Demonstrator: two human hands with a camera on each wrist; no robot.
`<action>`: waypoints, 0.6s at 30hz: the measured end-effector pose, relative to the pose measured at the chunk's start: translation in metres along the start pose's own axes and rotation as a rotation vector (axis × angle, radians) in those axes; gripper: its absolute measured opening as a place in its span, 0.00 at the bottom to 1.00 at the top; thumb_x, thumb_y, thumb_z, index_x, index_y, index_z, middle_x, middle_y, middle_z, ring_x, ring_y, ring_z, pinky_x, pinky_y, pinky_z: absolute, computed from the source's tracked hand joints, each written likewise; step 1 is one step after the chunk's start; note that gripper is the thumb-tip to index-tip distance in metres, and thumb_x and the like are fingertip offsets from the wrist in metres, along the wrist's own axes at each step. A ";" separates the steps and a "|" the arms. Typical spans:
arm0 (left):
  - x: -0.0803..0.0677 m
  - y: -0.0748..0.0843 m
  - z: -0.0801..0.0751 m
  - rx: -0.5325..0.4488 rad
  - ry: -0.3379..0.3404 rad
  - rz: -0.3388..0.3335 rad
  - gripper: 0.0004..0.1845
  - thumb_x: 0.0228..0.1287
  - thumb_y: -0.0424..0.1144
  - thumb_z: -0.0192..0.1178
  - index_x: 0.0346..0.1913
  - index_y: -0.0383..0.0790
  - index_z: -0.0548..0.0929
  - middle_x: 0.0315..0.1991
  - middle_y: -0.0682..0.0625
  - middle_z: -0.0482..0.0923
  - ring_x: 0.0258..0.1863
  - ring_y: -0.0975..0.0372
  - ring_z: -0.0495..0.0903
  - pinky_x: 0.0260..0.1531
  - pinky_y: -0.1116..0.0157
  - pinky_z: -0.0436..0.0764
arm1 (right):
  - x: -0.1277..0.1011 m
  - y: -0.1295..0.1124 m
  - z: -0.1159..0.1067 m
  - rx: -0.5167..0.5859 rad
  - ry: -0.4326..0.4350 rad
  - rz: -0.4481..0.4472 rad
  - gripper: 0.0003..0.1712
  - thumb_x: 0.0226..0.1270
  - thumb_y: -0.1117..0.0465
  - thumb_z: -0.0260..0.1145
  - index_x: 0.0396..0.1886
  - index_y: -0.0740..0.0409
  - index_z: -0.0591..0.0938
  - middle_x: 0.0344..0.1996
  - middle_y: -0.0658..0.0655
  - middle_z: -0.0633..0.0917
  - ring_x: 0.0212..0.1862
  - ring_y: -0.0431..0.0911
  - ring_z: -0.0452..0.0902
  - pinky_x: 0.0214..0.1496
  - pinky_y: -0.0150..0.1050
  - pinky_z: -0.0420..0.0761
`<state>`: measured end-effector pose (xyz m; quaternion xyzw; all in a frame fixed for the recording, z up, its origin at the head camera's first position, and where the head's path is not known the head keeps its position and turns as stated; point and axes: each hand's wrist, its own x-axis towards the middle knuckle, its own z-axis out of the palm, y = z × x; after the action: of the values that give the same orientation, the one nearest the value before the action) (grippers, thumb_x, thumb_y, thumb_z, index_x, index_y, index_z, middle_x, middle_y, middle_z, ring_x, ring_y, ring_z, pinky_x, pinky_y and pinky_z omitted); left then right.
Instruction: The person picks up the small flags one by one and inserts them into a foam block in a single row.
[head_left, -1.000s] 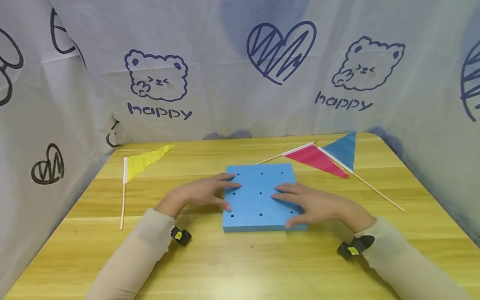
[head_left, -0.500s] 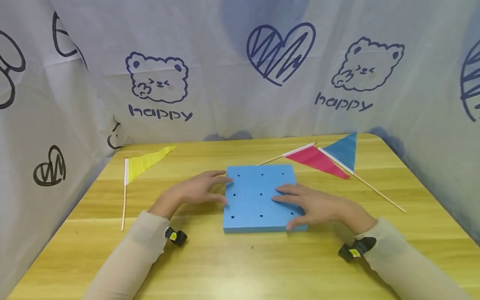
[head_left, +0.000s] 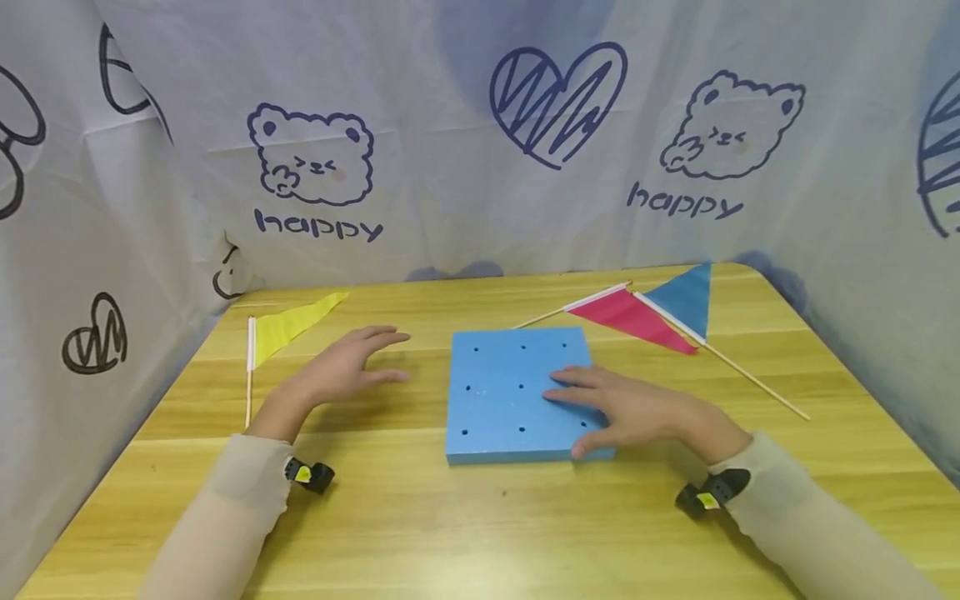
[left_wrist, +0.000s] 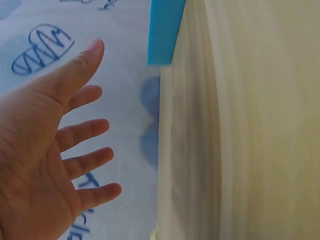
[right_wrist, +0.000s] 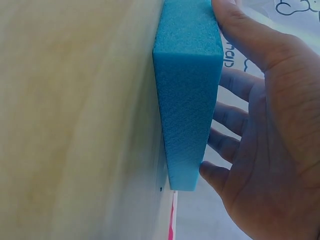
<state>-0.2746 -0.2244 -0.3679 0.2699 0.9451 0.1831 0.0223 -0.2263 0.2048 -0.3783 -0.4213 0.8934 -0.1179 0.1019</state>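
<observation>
Right grip is spread over the near right corner of a blue block, whose middle is set at nine o'clock from it. From the left grip, the same block is found at three o'clock, with bare surface left between them. Eight small holes are shown in the block's top; part of its right-hand side is covered by the right grip's fingers.

At about ten o'clock from the left grip, a yellow flag is seen lying just beside it, the lower end of its stick hidden by the left sleeve. At twelve o'clock from the right grip, a pink flag is laid flat, its stick run down to the block's far edge. A blue flag is placed at one o'clock, its stick stretched out to two o'clock along the pink cloth; which of the two is uppermost cannot be told. Behind the surface, a pale curtain is hung, marked with bears, hearts and "happy".

By the right grip, held wide with fingers relaxed, the block's top is touched, the thumb being placed at the near edge. The left grip is held wide too, thumb parted from the fingers, in the air above the surface.
</observation>
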 end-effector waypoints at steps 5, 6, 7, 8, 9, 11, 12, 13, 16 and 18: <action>-0.018 -0.021 -0.008 0.014 0.035 -0.060 0.38 0.65 0.58 0.61 0.73 0.44 0.66 0.72 0.38 0.60 0.70 0.41 0.57 0.66 0.41 0.57 | 0.000 0.000 -0.002 0.007 -0.006 0.002 0.51 0.56 0.26 0.62 0.76 0.45 0.64 0.76 0.55 0.57 0.76 0.58 0.45 0.71 0.60 0.55; -0.022 -0.026 -0.009 0.016 0.040 -0.071 0.38 0.65 0.57 0.61 0.73 0.43 0.65 0.71 0.37 0.60 0.70 0.41 0.57 0.66 0.40 0.57 | 0.000 0.000 -0.002 0.008 -0.007 0.002 0.51 0.57 0.27 0.62 0.76 0.45 0.64 0.76 0.55 0.57 0.76 0.58 0.45 0.71 0.60 0.55; -0.026 -0.031 -0.010 0.011 0.045 -0.083 0.39 0.65 0.57 0.62 0.74 0.42 0.65 0.71 0.37 0.60 0.70 0.40 0.57 0.66 0.40 0.57 | 0.000 0.000 -0.003 0.009 -0.007 0.003 0.51 0.57 0.27 0.62 0.76 0.45 0.64 0.76 0.55 0.57 0.76 0.58 0.45 0.71 0.60 0.55; -0.030 -0.036 -0.011 0.007 0.049 -0.095 0.39 0.66 0.56 0.62 0.74 0.42 0.64 0.71 0.36 0.60 0.70 0.40 0.58 0.66 0.40 0.57 | 0.000 0.000 -0.003 0.010 -0.007 0.005 0.51 0.57 0.27 0.62 0.76 0.45 0.64 0.76 0.55 0.57 0.76 0.58 0.45 0.71 0.60 0.55; -0.034 -0.040 -0.012 0.005 0.053 -0.104 0.40 0.66 0.55 0.62 0.74 0.41 0.63 0.71 0.36 0.61 0.69 0.40 0.58 0.66 0.40 0.57 | 0.000 0.000 -0.003 0.012 -0.008 0.007 0.51 0.57 0.28 0.63 0.76 0.45 0.64 0.76 0.55 0.57 0.76 0.58 0.45 0.71 0.60 0.55; -0.043 -0.048 -0.014 0.003 0.058 -0.124 0.41 0.66 0.56 0.62 0.74 0.39 0.62 0.71 0.35 0.61 0.69 0.39 0.58 0.65 0.40 0.58 | 0.001 0.000 -0.003 0.013 -0.011 0.010 0.51 0.57 0.28 0.63 0.76 0.45 0.64 0.76 0.54 0.57 0.76 0.57 0.45 0.71 0.59 0.55; -0.047 -0.052 -0.015 0.004 0.060 -0.132 0.41 0.66 0.56 0.62 0.74 0.38 0.62 0.70 0.34 0.61 0.69 0.39 0.59 0.65 0.39 0.58 | 0.001 0.000 -0.003 0.015 -0.013 0.013 0.51 0.57 0.28 0.63 0.76 0.45 0.64 0.76 0.54 0.57 0.76 0.57 0.45 0.72 0.59 0.55; -0.051 -0.056 -0.016 0.006 0.061 -0.141 0.42 0.66 0.57 0.61 0.74 0.38 0.62 0.70 0.33 0.61 0.68 0.38 0.59 0.64 0.39 0.59 | 0.001 0.000 -0.004 0.017 -0.012 0.015 0.50 0.57 0.28 0.63 0.76 0.45 0.64 0.76 0.54 0.57 0.76 0.57 0.46 0.71 0.59 0.55; -0.061 -0.064 -0.018 0.023 0.061 -0.168 0.43 0.66 0.60 0.59 0.74 0.37 0.61 0.69 0.31 0.61 0.67 0.36 0.59 0.63 0.37 0.59 | 0.001 0.000 -0.003 0.017 -0.015 0.017 0.50 0.57 0.28 0.63 0.76 0.44 0.64 0.76 0.54 0.57 0.76 0.57 0.46 0.72 0.59 0.55; -0.067 -0.068 -0.020 0.035 0.059 -0.196 0.44 0.66 0.62 0.58 0.74 0.37 0.61 0.69 0.30 0.60 0.67 0.34 0.58 0.62 0.36 0.59 | 0.001 0.000 -0.002 0.020 -0.016 0.021 0.50 0.57 0.29 0.64 0.76 0.44 0.64 0.76 0.53 0.57 0.76 0.57 0.45 0.72 0.59 0.55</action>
<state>-0.2542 -0.3199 -0.3777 0.1710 0.9703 0.1712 0.0073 -0.2273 0.2047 -0.3760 -0.4120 0.8957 -0.1222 0.1145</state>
